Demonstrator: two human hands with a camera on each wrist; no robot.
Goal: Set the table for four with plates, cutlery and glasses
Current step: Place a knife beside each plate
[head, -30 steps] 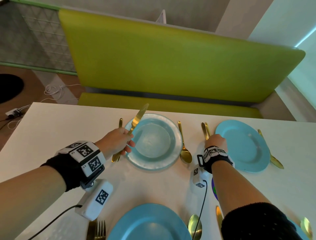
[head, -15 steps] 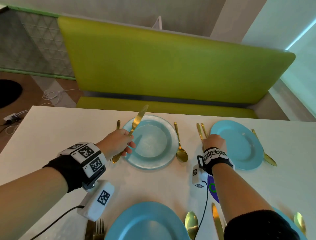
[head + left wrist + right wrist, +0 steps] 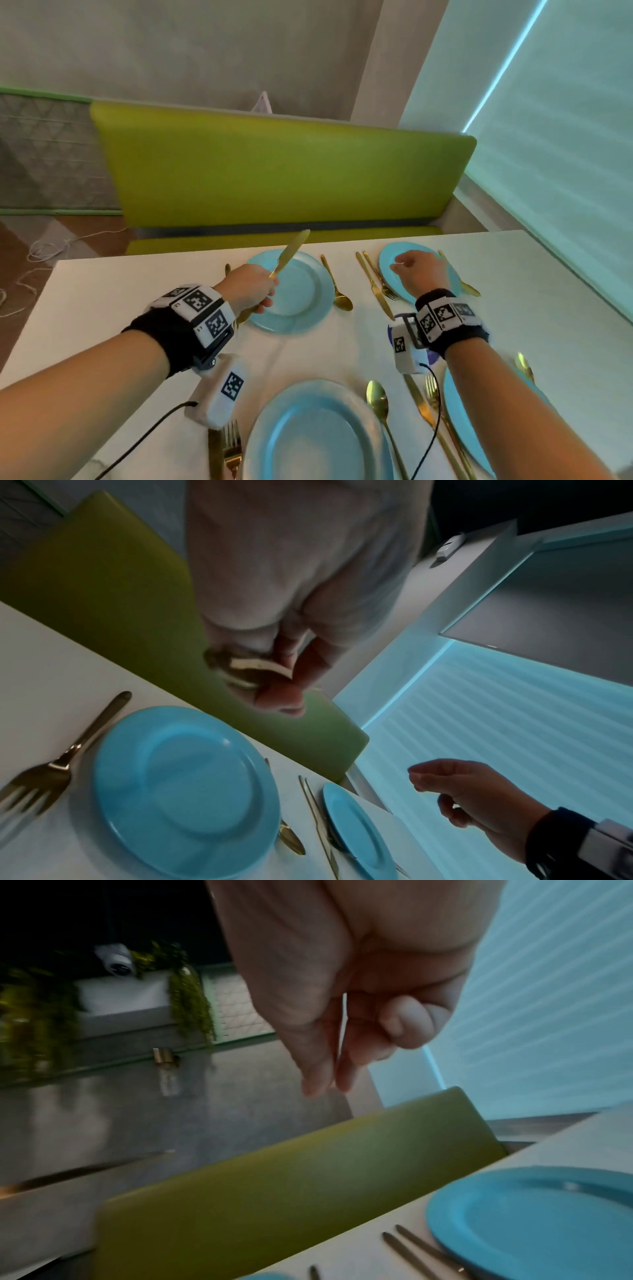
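My left hand [image 3: 255, 291] grips the handle of a gold knife [image 3: 291, 253], whose blade slants up over the far left blue plate [image 3: 301, 294]. The left wrist view shows the handle [image 3: 253, 666] pinched in my fingers [image 3: 281, 693] above that plate [image 3: 185, 791]. A fork [image 3: 58, 761] lies left of the plate and a spoon [image 3: 339, 291] lies right of it. My right hand [image 3: 411, 270] hovers over the far right plate [image 3: 385, 260], fingers loosely curled and holding nothing. A knife and fork [image 3: 375, 284] lie left of that plate.
On the white table [image 3: 102, 301], two more blue plates [image 3: 308, 435] [image 3: 459, 425] with gold cutlery [image 3: 378, 401] sit along the near edge. A green bench back [image 3: 274, 171] runs behind the far edge. Sensor cables hang from both wrists.
My right hand has lifted off the knife and fork beside the far right plate and now hovers above the plate. My left hand still holds the knife over the far left plate.
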